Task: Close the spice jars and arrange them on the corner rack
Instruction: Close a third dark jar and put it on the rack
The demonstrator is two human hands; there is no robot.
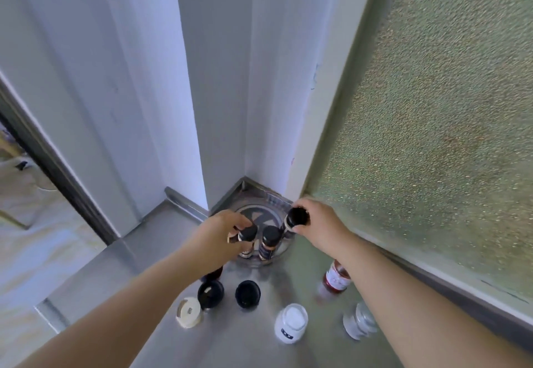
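Left hand: the left hand [223, 230] gripped the black cap of a dark jar [247, 241] from above, with the fingers curled round it; the jar's lower part stood inside the rack.
Right hand: the right hand [318, 219] held another black-capped jar [295, 218] by its top, over the right edge of the rack; the fingertips were hidden behind the cap.
Middle jar: a third capped jar [268, 241] stood upright between the two hands, touched by neither.
Rack: the round corner rack [261, 212] sat in the corner where the white walls meet; its front rim was hard to see through blur and reflection.
Loose lids: two black lids [210, 294] [247, 294] and a cream lid [189, 312] lay on the steel counter [230, 339], near the left forearm.
Open jars: a white-filled jar [290, 323] stood uncapped; a red jar [334, 279] and a pale jar [359, 323] were partly covered by the right forearm, so their tops could not be told.
Under left wrist: a dark object [213, 274], mostly hidden.
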